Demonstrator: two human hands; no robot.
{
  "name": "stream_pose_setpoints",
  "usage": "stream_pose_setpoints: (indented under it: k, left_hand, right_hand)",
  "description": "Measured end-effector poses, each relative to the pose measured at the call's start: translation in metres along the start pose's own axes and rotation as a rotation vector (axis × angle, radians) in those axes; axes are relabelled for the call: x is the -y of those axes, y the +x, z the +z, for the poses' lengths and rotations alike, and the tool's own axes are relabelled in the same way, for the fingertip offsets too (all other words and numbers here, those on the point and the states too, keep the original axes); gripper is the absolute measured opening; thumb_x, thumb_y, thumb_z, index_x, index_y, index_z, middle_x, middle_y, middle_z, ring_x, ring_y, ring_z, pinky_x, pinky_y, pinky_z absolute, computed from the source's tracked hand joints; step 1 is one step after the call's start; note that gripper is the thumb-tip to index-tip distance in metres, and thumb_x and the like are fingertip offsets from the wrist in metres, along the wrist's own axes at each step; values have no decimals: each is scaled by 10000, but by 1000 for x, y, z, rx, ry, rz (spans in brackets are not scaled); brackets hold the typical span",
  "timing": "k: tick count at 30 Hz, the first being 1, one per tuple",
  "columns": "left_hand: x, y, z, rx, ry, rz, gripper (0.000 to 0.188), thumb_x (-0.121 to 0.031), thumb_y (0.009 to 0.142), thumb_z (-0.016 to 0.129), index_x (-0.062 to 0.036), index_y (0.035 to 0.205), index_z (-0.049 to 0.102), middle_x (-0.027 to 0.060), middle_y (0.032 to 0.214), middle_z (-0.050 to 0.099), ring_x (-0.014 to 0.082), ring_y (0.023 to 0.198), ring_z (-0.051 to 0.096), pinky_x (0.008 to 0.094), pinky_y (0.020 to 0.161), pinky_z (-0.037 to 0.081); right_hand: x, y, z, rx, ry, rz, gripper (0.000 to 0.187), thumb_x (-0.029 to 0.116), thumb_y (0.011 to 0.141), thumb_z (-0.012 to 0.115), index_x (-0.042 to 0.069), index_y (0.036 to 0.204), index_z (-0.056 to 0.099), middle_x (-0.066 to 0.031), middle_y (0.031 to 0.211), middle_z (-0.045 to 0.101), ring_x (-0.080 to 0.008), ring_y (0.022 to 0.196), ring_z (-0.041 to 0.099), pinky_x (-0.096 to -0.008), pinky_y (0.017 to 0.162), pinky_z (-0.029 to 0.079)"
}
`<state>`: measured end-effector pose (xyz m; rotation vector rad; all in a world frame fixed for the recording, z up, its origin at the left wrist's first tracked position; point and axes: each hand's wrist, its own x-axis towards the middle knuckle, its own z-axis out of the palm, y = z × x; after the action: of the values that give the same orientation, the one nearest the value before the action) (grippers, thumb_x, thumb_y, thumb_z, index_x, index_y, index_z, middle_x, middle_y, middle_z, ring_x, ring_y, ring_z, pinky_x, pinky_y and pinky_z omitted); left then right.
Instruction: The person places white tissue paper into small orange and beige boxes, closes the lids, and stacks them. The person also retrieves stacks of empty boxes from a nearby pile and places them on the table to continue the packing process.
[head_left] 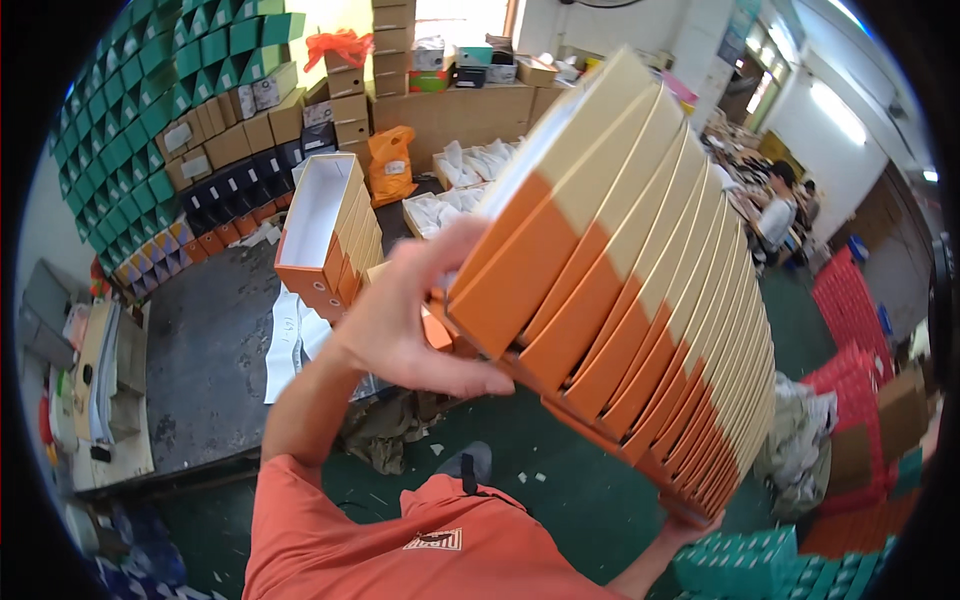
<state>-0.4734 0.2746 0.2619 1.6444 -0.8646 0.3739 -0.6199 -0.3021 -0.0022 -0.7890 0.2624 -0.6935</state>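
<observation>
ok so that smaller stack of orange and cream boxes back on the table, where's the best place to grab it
Probably at its two ends, one hand on each. The smaller stack leans like fanned cards, its top box open and white inside, so squeezing endwise should keep the boxes nested. The left hand grips the big stack at its upper end, the right hand at the lower.

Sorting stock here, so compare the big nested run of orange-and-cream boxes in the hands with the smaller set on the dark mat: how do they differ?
The big nested stack is carried in the air, left hand at its near end; the small stack rests on the dark mat. The big nested stack holds far more boxes. The small stack's front box shows a white inside; the big one shows mainly outer sides. Both share orange-and-cream colouring and slanted nesting.
</observation>
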Motion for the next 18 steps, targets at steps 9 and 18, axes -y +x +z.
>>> stream_pose_setpoints:
  k: [9,18]
  left_hand:
    - [71,176,-94,-304,582,42,795,-278,766,984,70,1353,576,109,1202,728,165,1080,705,318,954,567]
    - [118,345,-101,-380,1048,-64,742,-242,881,851,79,1459,513,190,1275,688,253,1134,687,379,1022,528]
  right_hand:
    - [-239,284,268,306,137,366,749,652,990,471,161,1556,484,-117,1570,504,-365,1397,538,-699,1015,514]
    - [-470,414,441,554,204,830,683,612,1026,449,144,1517,530,-83,1539,565,-324,1396,553,-581,1139,460]
